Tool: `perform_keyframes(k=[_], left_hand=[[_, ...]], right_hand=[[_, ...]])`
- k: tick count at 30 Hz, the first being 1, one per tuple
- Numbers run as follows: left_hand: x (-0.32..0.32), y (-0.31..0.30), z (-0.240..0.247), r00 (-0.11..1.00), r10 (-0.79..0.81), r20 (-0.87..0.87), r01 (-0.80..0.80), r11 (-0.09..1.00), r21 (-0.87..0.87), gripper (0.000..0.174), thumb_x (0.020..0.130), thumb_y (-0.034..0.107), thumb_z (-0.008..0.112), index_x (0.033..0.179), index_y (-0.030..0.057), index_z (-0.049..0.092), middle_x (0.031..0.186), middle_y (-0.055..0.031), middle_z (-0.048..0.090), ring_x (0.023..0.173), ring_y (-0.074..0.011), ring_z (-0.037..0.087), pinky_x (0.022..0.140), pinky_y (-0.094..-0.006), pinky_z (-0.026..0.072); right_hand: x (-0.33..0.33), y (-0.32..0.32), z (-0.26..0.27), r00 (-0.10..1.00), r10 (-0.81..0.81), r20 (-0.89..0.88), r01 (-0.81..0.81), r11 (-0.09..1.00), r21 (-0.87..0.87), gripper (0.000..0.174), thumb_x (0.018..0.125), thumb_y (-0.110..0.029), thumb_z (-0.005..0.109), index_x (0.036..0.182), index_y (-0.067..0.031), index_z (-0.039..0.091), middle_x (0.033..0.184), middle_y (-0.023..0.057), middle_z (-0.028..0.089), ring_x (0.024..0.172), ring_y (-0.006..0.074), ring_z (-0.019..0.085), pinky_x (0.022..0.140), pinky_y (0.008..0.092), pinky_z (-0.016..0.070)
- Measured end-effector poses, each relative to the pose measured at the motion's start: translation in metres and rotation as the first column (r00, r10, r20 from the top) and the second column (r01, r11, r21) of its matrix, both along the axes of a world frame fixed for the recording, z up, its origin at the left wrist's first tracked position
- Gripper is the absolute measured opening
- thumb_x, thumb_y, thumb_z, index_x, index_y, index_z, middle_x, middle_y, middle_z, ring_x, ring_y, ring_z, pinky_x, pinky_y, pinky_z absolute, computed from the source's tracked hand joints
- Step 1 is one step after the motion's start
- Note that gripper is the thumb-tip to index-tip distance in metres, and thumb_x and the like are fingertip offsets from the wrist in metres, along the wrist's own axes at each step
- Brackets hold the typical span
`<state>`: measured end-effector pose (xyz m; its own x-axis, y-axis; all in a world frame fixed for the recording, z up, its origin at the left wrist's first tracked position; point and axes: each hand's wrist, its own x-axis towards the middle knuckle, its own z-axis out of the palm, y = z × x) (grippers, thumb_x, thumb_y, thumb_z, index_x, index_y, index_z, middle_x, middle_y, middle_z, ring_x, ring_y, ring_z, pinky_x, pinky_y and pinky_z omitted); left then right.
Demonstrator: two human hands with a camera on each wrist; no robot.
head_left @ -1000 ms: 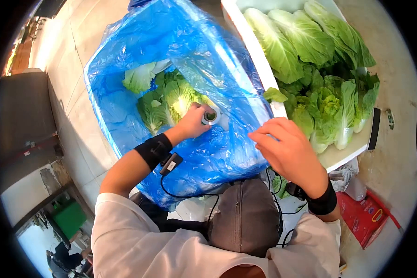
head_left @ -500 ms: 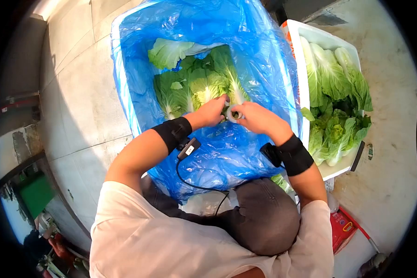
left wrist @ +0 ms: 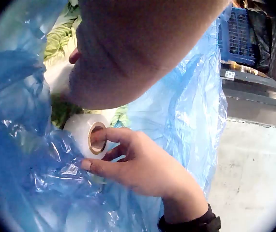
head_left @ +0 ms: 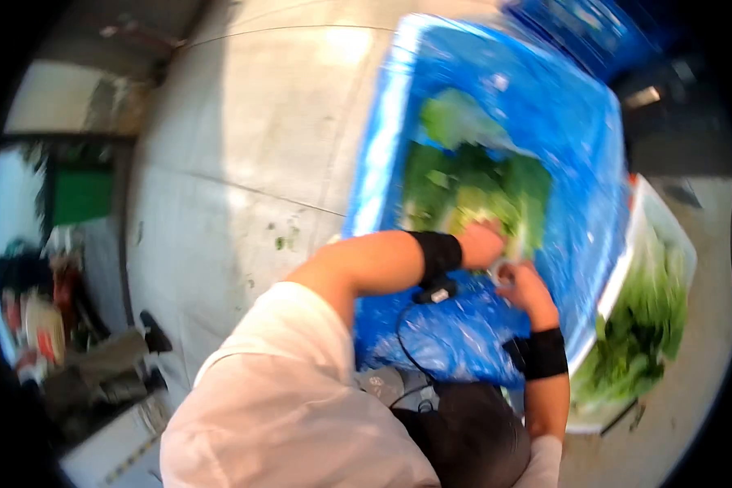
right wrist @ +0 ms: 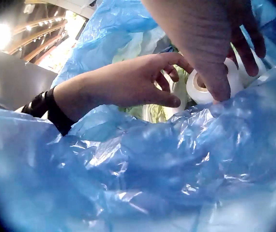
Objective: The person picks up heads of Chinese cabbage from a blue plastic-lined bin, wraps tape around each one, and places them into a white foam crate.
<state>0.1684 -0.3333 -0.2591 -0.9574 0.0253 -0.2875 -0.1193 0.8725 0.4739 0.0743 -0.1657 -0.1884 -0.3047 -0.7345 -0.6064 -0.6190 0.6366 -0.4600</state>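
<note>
A white roll of plastic film (left wrist: pixel 83 129) with a cardboard core lies low over the Chinese cabbages (head_left: pixel 431 187) inside a box lined with a blue plastic bag (head_left: pixel 590 122). My right hand (head_left: pixel 526 286) grips the roll at its end, one finger in the core and the thumb outside, as the left wrist view shows. Beside the roll, my left hand (right wrist: pixel 128 79) has its fingers loosely bent and thumb apart, with its fingertips close to the roll in the right wrist view. The head view is blurred, and the roll is mostly hidden there.
To the right stands a white foam box (head_left: pixel 598 329) of more leafy cabbages (head_left: pixel 642 309). Crinkled blue plastic hangs over the near side of the lined box. A blue crate (head_left: pixel 581 32) sits behind it. Tiled floor (head_left: pixel 276 154) runs along the left.
One second ago my left hand held the roll and my right hand was apart from it; my right hand has come in and holds it. The head view has swung left.
</note>
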Motion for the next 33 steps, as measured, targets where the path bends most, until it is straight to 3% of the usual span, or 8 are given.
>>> perform_keyframes(k=[7,11,15,19,22,24,25,33], left_hand=[[-0.013,-0.012,0.043,0.972,-0.116,0.206,0.053,0.956,0.287,0.037,0.081,0.016,0.070,0.116,0.0045,0.064,0.115,-0.0213,0.065,0.104,-0.0388,0.067,0.079,-0.0471,0.0552],[-0.014,-0.010,0.043,0.993,-0.038,0.116,0.003,0.957,0.292,0.037,0.080,0.018,0.073,0.113,0.0018,0.064,0.107,-0.0209,0.069,0.100,-0.0394,0.068,0.077,-0.0477,0.0552],[-0.007,-0.016,0.034,0.998,-0.057,-0.013,0.059,0.961,0.270,0.027,0.071,0.030,0.078,0.085,0.0079,0.076,0.086,-0.0174,0.074,0.087,-0.0367,0.072,0.075,-0.0465,0.0566],[-0.015,-0.014,0.056,0.970,-0.136,0.199,0.100,0.978,0.181,0.025,0.079,0.021,0.071,0.097,0.0040,0.075,0.098,-0.0177,0.074,0.096,-0.0349,0.072,0.079,-0.0456,0.0571],[-0.022,-0.013,0.062,0.939,-0.192,0.286,0.139,0.971,0.195,0.032,0.082,0.018,0.069,0.111,0.0039,0.067,0.107,-0.0208,0.068,0.104,-0.0376,0.066,0.083,-0.0468,0.0551],[-0.021,-0.012,0.061,0.938,-0.174,0.298,0.129,0.978,0.166,0.035,0.083,0.019,0.068,0.114,0.0040,0.065,0.109,-0.0215,0.067,0.104,-0.0378,0.066,0.084,-0.0468,0.0547],[-0.021,-0.011,0.061,0.939,-0.173,0.297,0.129,0.978,0.161,0.037,0.083,0.020,0.068,0.116,0.0039,0.063,0.109,-0.0218,0.066,0.106,-0.0374,0.066,0.086,-0.0470,0.0542],[-0.025,-0.014,0.070,0.924,-0.150,0.351,0.110,0.985,0.130,0.038,0.084,0.023,0.068,0.119,0.0069,0.064,0.114,-0.0185,0.067,0.109,-0.0358,0.065,0.087,-0.0468,0.0536]], right_hand=[[-0.001,-0.006,0.015,0.996,-0.073,-0.056,0.070,0.997,-0.038,0.037,0.071,-0.022,0.087,0.098,-0.0019,0.073,0.097,0.0193,0.067,0.098,0.0384,0.064,0.086,0.0419,0.0517],[0.002,-0.016,0.037,0.993,-0.097,-0.067,0.096,0.995,-0.021,0.037,0.076,-0.024,0.085,0.102,-0.0010,0.073,0.097,0.0176,0.070,0.093,0.0347,0.066,0.086,0.0397,0.0524],[-0.010,-0.002,0.003,0.870,-0.081,0.487,0.151,0.983,-0.105,0.036,0.084,-0.028,0.078,0.105,-0.0004,0.070,0.090,0.0190,0.070,0.086,0.0276,0.067,0.079,0.0397,0.0525],[-0.020,-0.015,0.015,0.944,-0.286,0.166,0.259,0.951,0.169,0.036,0.089,-0.025,0.073,0.112,0.0007,0.064,0.100,0.0221,0.070,0.090,0.0306,0.069,0.081,0.0402,0.0528],[-0.014,-0.007,0.009,0.869,-0.494,0.018,0.492,0.868,0.071,0.052,0.091,-0.032,0.068,0.130,0.0008,0.056,0.107,0.0220,0.069,0.099,0.0311,0.066,0.089,0.0381,0.0516],[-0.009,-0.005,-0.005,0.903,-0.422,-0.075,0.403,0.895,-0.191,0.076,0.089,-0.031,0.069,0.148,0.0048,0.036,0.129,0.0308,0.060,0.122,0.0424,0.057,0.104,0.0413,0.0445],[-0.012,-0.013,0.006,0.910,-0.416,-0.011,0.416,0.909,0.015,0.091,0.089,-0.032,0.068,0.154,0.0089,0.019,0.144,0.0337,0.047,0.137,0.0438,0.044,0.113,0.0404,0.0371],[-0.010,-0.010,-0.036,0.825,-0.552,-0.123,0.565,0.796,0.220,0.095,0.084,-0.036,0.075,0.149,0.0125,0.025,0.137,0.0364,0.051,0.129,0.0432,0.052,0.107,0.0422,0.0425]])
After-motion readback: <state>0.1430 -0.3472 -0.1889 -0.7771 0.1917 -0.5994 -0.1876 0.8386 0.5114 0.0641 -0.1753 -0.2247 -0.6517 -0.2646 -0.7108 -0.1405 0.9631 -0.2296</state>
